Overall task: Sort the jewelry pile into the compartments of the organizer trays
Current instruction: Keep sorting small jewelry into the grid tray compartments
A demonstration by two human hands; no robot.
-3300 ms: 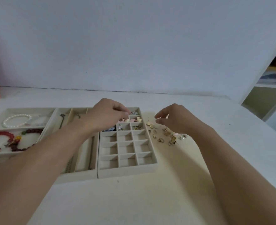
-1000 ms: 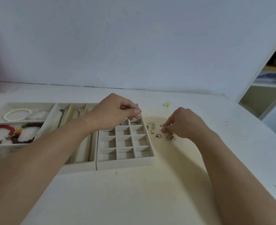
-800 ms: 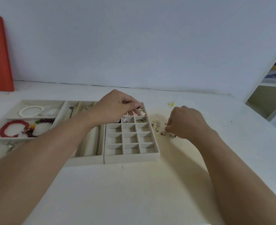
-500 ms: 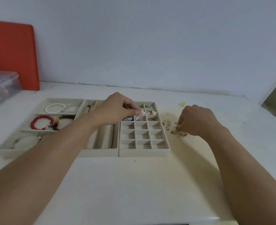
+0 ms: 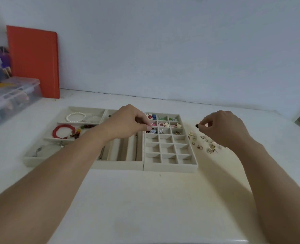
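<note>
Leftward, I see an orange board (image 5: 33, 62) and clear plastic boxes (image 5: 10, 95) on the white counter (image 5: 145, 199). My left hand (image 5: 128, 123) curls over the beige gridded tray (image 5: 170, 162), contents unclear. My right hand (image 5: 223, 127) pinches a small dark bead (image 5: 197, 126) above the scattered gold earrings (image 5: 203, 142).

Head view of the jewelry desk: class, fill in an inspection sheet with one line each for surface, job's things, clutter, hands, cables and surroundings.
Surface: white table, bare in front of the trays.
Job's things: grid tray, far compartments filled, near rows empty; middle tray with long slots; bracelet tray holding a pearl bracelet and a red bracelet; loose gold earrings right of the grid tray.
Clutter: plastic boxes, orange board.
Hands: left hand pinches something small over the grid tray; right hand pinches a dark bead above the table.
Cables: nothing seen.
Surroundings: plain wall.
</note>
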